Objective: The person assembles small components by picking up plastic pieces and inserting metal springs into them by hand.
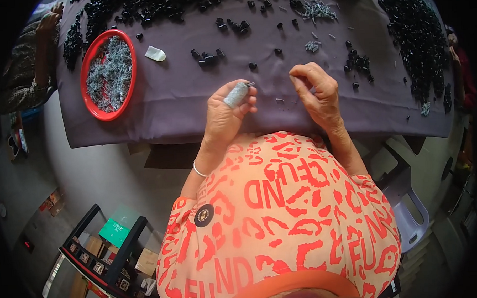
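My left hand (224, 110) is over the near part of the cloth-covered table, its thumb in a greyish-white finger sleeve (236, 95). A tiny grey metal piece (251, 84) pokes out between thumb and fingers; its exact kind is too small to tell. To the right, my right hand (318, 91) is closed in a pinch above the cloth. Whatever its fingertips hold, if anything, cannot be made out. Between the hands a short metal piece (280, 100) lies on the cloth. Just beyond them sits a small black plastic part (253, 66).
A red oval basin (133, 79) of thin metal pieces stands at the left, beside a loose white finger sleeve (155, 53). Black parts (413, 43) form a large heap at the right, with another (155, 7) at the back. A person's arm (43, 45) shows at far left.
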A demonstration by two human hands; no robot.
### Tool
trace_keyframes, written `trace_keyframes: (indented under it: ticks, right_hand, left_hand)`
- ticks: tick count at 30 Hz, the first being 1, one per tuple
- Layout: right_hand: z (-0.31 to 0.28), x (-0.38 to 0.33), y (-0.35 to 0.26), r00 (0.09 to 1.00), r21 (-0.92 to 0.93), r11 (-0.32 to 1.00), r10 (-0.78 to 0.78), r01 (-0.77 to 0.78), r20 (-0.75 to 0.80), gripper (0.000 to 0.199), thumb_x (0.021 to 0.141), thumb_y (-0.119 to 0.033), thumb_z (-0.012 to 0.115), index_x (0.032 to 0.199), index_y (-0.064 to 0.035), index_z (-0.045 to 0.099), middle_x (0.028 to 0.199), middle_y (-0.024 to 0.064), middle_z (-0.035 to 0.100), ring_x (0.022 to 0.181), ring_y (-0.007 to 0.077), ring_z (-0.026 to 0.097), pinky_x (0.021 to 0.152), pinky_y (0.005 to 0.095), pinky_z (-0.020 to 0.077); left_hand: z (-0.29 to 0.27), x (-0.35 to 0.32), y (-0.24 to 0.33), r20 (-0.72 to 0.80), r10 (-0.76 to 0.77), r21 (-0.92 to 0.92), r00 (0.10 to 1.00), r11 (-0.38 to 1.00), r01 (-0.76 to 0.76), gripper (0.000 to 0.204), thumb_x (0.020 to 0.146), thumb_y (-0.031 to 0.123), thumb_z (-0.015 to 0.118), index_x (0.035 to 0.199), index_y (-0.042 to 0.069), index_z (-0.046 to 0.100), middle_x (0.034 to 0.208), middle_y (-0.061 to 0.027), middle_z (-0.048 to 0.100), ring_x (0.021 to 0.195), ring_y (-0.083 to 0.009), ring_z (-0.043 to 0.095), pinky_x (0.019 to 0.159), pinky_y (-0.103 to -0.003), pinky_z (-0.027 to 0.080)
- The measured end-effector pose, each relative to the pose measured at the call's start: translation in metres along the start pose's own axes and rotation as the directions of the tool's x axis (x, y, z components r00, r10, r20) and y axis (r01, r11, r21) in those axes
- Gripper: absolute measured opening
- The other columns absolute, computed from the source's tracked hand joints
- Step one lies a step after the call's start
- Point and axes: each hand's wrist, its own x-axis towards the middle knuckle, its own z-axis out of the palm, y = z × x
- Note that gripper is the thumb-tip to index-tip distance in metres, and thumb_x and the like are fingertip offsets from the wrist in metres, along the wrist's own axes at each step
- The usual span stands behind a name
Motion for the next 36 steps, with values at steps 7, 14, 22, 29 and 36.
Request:
trace_keyframes:
  ticks: [7, 14, 22, 29, 36]
  right_hand:
    - [0.052, 0.033, 0.010, 0.953, -0.494, 0.815, -0.275, 0.303, 0.130, 0.023, 0.074, -0.008, 0.066, 0.096, -0.0061, 0.060, 0.088, 0.0074, 0.055, 0.084, 0.0254, 0.057, 0.071, 0.0346, 0.0463]
    - [0.032, 0.028, 0.008, 0.994, -0.068, 0.992, -0.108, 0.110, 0.030, 0.009, 0.082, 0.001, 0.061, 0.090, 0.0006, 0.061, 0.085, 0.0068, 0.061, 0.068, 0.0121, 0.060, 0.063, 0.0236, 0.0481]
    - [0.021, 0.012, 0.011, 0.960, 0.525, 0.806, 0.261, -0.272, 0.096, 0.014, 0.087, -0.001, 0.060, 0.100, 0.0010, 0.060, 0.087, 0.0041, 0.063, 0.075, 0.0079, 0.059, 0.067, 0.0215, 0.0494]
    - [0.010, 0.008, 0.001, 0.951, 0.695, 0.652, 0.255, -0.303, 0.175, 0.027, 0.087, -0.001, 0.060, 0.114, 0.0027, 0.058, 0.091, 0.0073, 0.065, 0.076, 0.0110, 0.061, 0.067, 0.0228, 0.0504]
    - [0.001, 0.002, -0.007, 0.942, 0.683, 0.652, 0.275, -0.330, 0.193, 0.018, 0.086, 0.000, 0.061, 0.105, 0.0022, 0.060, 0.095, 0.0074, 0.065, 0.081, 0.0121, 0.062, 0.073, 0.0236, 0.0517]
  left_hand:
    - [-0.003, 0.004, -0.004, -0.021, 0.033, -0.057, 0.999, 0.998, -0.034, 0.021, 0.092, 0.017, 0.057, 0.107, 0.002, 0.059, 0.093, -0.0098, 0.065, 0.076, -0.0137, 0.062, 0.064, -0.027, 0.053]
    - [-0.007, 0.002, -0.004, -0.016, 0.017, -0.049, 1.000, 0.999, -0.017, 0.022, 0.092, 0.016, 0.056, 0.109, 0.001, 0.059, 0.094, -0.0096, 0.065, 0.078, -0.0135, 0.062, 0.065, -0.027, 0.053]
    - [0.001, 0.009, -0.002, 0.043, -0.006, -0.009, 0.999, 1.000, 0.006, 0.022, 0.092, 0.015, 0.056, 0.109, 0.001, 0.059, 0.094, -0.0099, 0.064, 0.077, -0.0131, 0.062, 0.065, -0.025, 0.052]
    - [0.022, 0.007, 0.006, 0.070, 0.035, 0.067, 0.997, 0.997, -0.040, 0.023, 0.093, 0.015, 0.055, 0.110, -0.001, 0.058, 0.094, -0.0108, 0.064, 0.079, -0.0141, 0.061, 0.066, -0.026, 0.052]
    - [0.028, 0.005, 0.003, 0.106, 0.047, 0.110, 0.993, 0.992, -0.059, 0.023, 0.092, 0.015, 0.057, 0.108, -0.001, 0.058, 0.094, -0.0112, 0.064, 0.079, -0.0143, 0.062, 0.066, -0.027, 0.051]
